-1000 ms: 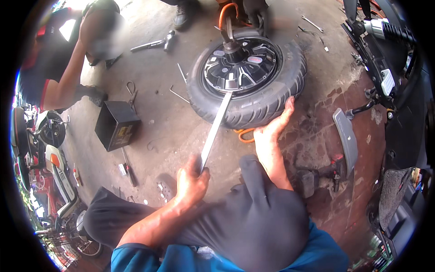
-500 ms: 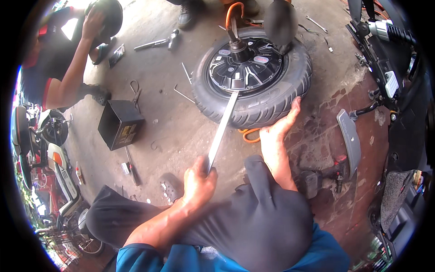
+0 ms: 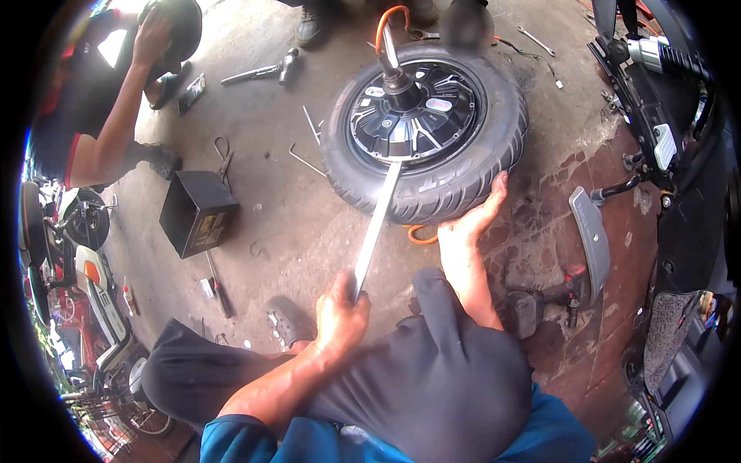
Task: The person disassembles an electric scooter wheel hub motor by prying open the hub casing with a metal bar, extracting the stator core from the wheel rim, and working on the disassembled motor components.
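Observation:
A wheel with a black tyre (image 3: 463,181) and a black hub (image 3: 409,135) lies on the floor ahead of me, its axle pointing up and an orange cable (image 3: 380,31) looping from it. My left hand (image 3: 340,318) is closed round a long, flat silver tyre lever (image 3: 376,231). The lever's far tip meets the near side of the rim, at the tyre's inner edge. With my right hand (image 3: 469,224) I hold the near right side of the tyre, fingers along the tread. Part of that hand is hidden by the tyre. An orange loop (image 3: 421,234) shows beneath the tyre.
A black box (image 3: 199,214), hammer (image 3: 287,68), hex key (image 3: 305,159), screwdriver (image 3: 221,297) and wrench (image 3: 536,40) lie around the wheel. At right are a cordless power tool (image 3: 570,297), a grey curved panel (image 3: 590,239) and a vehicle frame (image 3: 637,100). A co-worker (image 3: 116,116) sits at far left.
The view has shifted slightly. A dark rounded shape at the tyre's far edge has drawn back from the wheel. My hands keep their places on the lever and tyre.

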A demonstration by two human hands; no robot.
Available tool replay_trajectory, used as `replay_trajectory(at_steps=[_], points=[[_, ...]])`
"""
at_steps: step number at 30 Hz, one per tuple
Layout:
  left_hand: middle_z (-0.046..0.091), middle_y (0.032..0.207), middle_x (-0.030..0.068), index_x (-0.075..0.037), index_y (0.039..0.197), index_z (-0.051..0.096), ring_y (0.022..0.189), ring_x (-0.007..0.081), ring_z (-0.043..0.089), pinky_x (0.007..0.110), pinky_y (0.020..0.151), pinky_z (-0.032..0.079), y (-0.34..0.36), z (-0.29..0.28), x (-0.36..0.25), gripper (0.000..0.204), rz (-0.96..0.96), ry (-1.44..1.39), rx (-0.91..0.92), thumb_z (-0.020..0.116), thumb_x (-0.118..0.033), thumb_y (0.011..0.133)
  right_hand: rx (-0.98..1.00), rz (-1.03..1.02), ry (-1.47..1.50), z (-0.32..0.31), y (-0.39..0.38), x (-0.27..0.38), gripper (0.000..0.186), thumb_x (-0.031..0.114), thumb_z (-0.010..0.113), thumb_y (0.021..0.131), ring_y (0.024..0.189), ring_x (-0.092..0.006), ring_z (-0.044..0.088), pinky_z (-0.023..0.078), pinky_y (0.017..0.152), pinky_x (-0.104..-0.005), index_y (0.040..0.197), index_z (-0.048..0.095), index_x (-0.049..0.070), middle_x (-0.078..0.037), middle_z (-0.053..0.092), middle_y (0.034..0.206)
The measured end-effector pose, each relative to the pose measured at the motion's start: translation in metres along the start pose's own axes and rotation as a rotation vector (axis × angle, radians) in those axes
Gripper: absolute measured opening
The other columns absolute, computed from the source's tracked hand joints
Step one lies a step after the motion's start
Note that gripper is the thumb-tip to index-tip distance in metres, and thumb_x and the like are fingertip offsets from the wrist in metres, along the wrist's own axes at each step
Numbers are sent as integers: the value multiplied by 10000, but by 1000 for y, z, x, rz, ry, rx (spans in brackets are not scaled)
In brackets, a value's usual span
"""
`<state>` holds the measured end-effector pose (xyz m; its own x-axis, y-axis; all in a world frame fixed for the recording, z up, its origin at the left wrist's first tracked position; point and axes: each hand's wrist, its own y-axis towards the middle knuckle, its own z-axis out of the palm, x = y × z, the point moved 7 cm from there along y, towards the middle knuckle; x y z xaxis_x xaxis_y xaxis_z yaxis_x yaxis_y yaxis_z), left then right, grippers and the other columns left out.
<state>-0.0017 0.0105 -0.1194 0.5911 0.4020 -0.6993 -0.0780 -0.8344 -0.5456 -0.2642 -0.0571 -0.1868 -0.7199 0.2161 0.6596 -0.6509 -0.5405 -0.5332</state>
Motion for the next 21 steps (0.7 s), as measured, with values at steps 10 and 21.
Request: replay_trajectory(at_steps=[10, 21], points=[[636, 747, 211, -56, 1125, 542, 689, 395, 655, 457, 636, 498, 2, 16, 14, 301, -1, 48, -4, 588, -101, 830, -82, 22, -51, 8, -10, 7, 897, 686, 478, 838, 1444, -274, 198, 178, 1151, -525, 1519, 266, 142, -69, 215, 1581], [581, 714, 139, -15, 1044, 562, 636, 186, 561, 354, 611, 469, 0, 19, 8, 217, 10, 32, -34, 583, -65, 835, -160, -23, 22, -1, -12, 5, 792, 560, 571, 857, 1385, -295, 336, 301, 1121, -493, 1490, 324, 154, -84, 311, 1536]])
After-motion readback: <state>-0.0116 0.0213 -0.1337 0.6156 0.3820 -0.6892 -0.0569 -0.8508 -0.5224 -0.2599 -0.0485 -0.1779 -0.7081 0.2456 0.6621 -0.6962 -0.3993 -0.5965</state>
